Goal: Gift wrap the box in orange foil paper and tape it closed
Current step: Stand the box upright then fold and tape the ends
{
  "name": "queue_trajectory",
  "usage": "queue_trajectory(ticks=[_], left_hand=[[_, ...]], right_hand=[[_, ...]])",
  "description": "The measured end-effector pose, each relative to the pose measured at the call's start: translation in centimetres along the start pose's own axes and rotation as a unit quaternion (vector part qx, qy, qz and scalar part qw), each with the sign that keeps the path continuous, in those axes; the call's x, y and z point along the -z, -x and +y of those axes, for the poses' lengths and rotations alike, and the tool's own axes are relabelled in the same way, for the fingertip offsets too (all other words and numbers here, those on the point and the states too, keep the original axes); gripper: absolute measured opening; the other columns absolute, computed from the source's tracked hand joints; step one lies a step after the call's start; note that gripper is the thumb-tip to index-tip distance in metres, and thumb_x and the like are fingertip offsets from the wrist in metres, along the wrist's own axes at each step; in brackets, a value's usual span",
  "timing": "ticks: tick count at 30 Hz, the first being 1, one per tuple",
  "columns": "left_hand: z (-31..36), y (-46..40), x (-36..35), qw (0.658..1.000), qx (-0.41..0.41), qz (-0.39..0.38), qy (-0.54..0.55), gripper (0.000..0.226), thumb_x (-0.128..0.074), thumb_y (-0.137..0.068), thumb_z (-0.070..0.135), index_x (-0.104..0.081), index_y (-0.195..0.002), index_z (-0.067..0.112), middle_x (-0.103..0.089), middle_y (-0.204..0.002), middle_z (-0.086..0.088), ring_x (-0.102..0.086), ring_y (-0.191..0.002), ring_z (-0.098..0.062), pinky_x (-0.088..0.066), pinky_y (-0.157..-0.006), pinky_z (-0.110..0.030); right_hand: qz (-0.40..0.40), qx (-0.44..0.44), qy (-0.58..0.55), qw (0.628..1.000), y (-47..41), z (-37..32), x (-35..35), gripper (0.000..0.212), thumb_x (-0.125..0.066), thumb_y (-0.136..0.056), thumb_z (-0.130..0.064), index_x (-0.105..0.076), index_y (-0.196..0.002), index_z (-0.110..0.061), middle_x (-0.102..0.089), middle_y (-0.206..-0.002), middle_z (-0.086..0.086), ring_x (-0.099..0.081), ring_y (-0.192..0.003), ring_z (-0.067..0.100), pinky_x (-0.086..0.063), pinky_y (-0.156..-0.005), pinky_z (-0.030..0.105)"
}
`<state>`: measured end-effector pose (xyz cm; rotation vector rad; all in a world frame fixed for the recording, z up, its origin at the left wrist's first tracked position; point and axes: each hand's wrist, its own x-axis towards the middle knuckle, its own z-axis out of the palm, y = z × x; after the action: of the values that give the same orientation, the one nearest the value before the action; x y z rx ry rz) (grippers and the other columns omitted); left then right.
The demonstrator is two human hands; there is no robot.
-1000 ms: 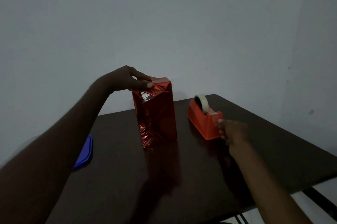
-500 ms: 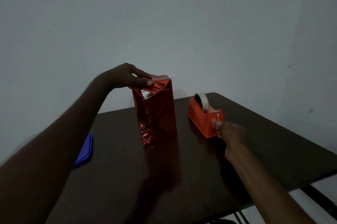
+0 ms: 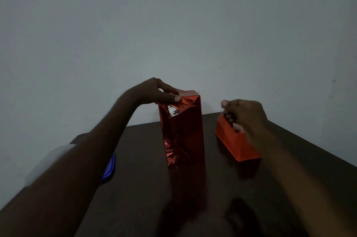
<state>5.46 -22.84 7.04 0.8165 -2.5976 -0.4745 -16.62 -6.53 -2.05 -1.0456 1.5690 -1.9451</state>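
The box, wrapped in shiny orange foil paper, stands upright on the dark desk, nearer its far edge than the near one. The left hand pinches the folded foil at the box's top left corner — thumb pressed on the near face, fingers over the top. Just right of the box, apart from it, sits an orange tape dispenser. The right hand is curled over the dispenser's top, fingers closed around the tape there — the roll itself is hidden. A blue flat object lies near the desk's left edge, partly behind the left forearm.
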Motion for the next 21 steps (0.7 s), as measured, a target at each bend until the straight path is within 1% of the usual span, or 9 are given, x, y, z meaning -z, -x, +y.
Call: queue_trajectory(ticks=[4, 7, 10, 13, 14, 17, 19, 21], left_hand=[[-0.1, 0.0, -0.1, 1.0, 0.007, 0.007, 0.0, 0.057, -0.073, -0.06, 0.073, -0.072, -0.11, 0.044, -0.072, -0.106, 0.014, -0.067, -0.097, -0.011, -0.053, -0.097, -0.042], [-0.2, -0.1, -0.2, 1.0, 0.006, 0.007, 0.0, 0.058, -0.071, -0.059, 0.074, -0.072, -0.108, 0.044, -0.073, -0.103, 0.013, -0.068, -0.095, -0.011, -0.054, -0.094, -0.041], [-0.3, -0.1, -0.2, 1.0, 0.008, 0.005, 0.003, 0.06, -0.07, -0.058, 0.074, -0.072, -0.11, 0.042, -0.072, -0.101, 0.013, -0.066, -0.091, -0.007, -0.055, -0.091, -0.036], [-0.3, -0.1, -0.2, 1.0, 0.008, 0.004, 0.005, 0.052, -0.073, -0.067, 0.065, -0.072, -0.112, 0.04, -0.072, -0.103, 0.011, -0.066, -0.096, -0.008, -0.054, -0.094, -0.039], [-0.3, -0.2, -0.2, 1.0, 0.009, 0.005, 0.006, 0.049, -0.075, -0.07, 0.061, -0.072, -0.113, 0.038, -0.072, -0.103, 0.01, -0.066, -0.097, -0.009, -0.054, -0.094, -0.04], [-0.5, -0.2, -0.1, 1.0, 0.013, 0.008, 0.012, 0.045, -0.076, -0.073, 0.057, -0.072, -0.113, 0.038, -0.073, -0.101, 0.008, -0.068, -0.096, -0.012, -0.053, -0.095, -0.042], [-0.5, -0.2, -0.2, 1.0, 0.013, 0.012, 0.015, 0.046, -0.076, -0.07, 0.06, -0.072, -0.112, 0.041, -0.073, -0.101, 0.01, -0.068, -0.096, -0.011, -0.053, -0.095, -0.041], [-0.6, -0.1, -0.2, 1.0, 0.016, 0.012, 0.012, 0.045, -0.077, -0.072, 0.058, -0.072, -0.113, 0.039, -0.073, -0.1, 0.011, -0.067, -0.096, -0.009, -0.053, -0.095, -0.04]], right_hand=[[-0.094, 0.06, 0.089, 0.99, -1.8, -3.5, -2.4, 0.023, -0.075, -0.084, -0.019, -0.069, -0.076, 0.001, -0.062, -0.064, 0.006, -0.052, -0.056, 0.013, -0.045, -0.056, 0.023], [-0.139, 0.082, 0.181, 0.97, -3.6, -5.8, -4.4, 0.022, -0.076, -0.083, -0.022, -0.069, -0.071, -0.004, -0.064, -0.065, 0.005, -0.053, -0.058, 0.012, -0.045, -0.055, 0.023], [-0.18, 0.075, 0.265, 0.944, -5.5, -7.9, -6.2, 0.022, -0.076, -0.083, -0.024, -0.072, -0.08, -0.003, -0.066, -0.072, 0.005, -0.055, -0.065, 0.013, -0.045, -0.058, 0.024], [-0.221, 0.043, 0.321, 0.92, -7.2, -9.3, -7.7, 0.029, -0.078, -0.08, -0.027, -0.071, -0.09, 0.0, -0.068, -0.086, 0.009, -0.056, -0.074, 0.017, -0.048, -0.069, 0.029], [-0.232, 0.034, 0.335, 0.913, -7.7, -9.6, -8.0, 0.031, -0.079, -0.079, -0.027, -0.071, -0.092, 0.0, -0.069, -0.088, 0.009, -0.056, -0.075, 0.018, -0.047, -0.07, 0.031], [-0.254, 0.01, 0.372, 0.893, -8.6, -9.8, -9.1, 0.035, -0.081, -0.077, -0.026, -0.071, -0.094, 0.003, -0.067, -0.086, 0.01, -0.052, -0.076, 0.02, -0.044, -0.067, 0.031], [-0.26, -0.002, 0.402, 0.878, -8.9, -9.7, -9.8, 0.034, -0.082, -0.077, -0.026, -0.07, -0.092, 0.003, -0.065, -0.087, 0.01, -0.049, -0.072, 0.018, -0.041, -0.061, 0.028], [-0.262, -0.016, 0.424, 0.867, -9.3, -9.4, -10.5, 0.033, -0.083, -0.076, -0.026, -0.07, -0.086, 0.003, -0.061, -0.084, 0.012, -0.043, -0.064, 0.017, -0.035, -0.053, 0.026]])
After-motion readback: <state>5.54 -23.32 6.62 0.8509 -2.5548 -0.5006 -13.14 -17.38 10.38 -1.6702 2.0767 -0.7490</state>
